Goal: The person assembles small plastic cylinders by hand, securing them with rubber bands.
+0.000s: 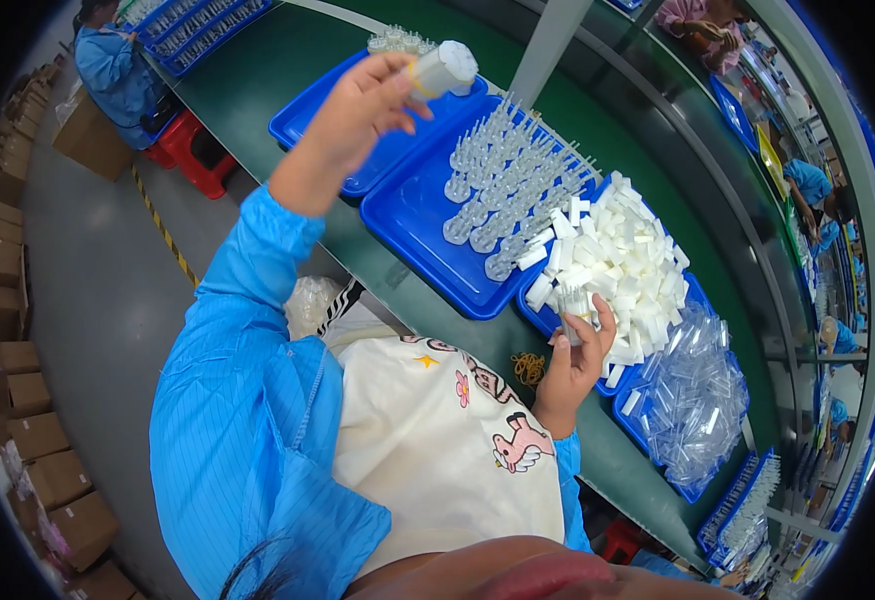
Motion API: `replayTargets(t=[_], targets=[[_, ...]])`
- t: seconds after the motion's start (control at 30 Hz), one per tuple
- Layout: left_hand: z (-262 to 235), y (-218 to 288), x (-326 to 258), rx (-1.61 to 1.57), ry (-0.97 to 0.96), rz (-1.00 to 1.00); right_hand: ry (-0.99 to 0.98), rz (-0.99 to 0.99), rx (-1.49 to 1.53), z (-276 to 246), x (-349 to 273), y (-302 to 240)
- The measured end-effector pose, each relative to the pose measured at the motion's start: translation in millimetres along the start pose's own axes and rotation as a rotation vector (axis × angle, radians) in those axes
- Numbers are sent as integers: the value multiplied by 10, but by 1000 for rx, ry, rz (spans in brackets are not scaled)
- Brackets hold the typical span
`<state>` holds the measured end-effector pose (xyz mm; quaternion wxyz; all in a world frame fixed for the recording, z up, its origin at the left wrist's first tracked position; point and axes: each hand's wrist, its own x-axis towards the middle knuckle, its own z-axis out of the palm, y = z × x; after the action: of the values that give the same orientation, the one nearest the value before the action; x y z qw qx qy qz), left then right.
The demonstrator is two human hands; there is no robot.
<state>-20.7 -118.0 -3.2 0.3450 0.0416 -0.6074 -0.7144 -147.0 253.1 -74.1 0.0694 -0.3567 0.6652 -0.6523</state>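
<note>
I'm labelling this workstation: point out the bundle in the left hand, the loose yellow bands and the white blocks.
Bundle [440, 73]: head view, on its visible side.
Loose yellow bands [529, 369]: head view, middle of the heap.
White blocks [620, 265]: head view, middle of the pile.

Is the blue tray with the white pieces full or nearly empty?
Full: white pieces heap up in the blue tray, hiding most of it.

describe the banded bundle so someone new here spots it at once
On the green workbench, find the blue tray just left of the one with clear, long-stemmed pieces. In front of that tray in this view, the left hand grips the banded bundle. Its yellow band and broad whitish end set it apart from the loose stemmed pieces next door.
</note>
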Motion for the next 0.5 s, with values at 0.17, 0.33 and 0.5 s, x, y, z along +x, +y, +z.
replayTargets(t=[0.17,0.33,0.5], targets=[[-687,-197,607,795,82,170,-51,5,-1,9,34,11],[-592,-141,835,860,146,31,-35,9,-12,-28,17,-13],[-192,61,643,193,169,-232,-30,46,19,-40,20,-21]])
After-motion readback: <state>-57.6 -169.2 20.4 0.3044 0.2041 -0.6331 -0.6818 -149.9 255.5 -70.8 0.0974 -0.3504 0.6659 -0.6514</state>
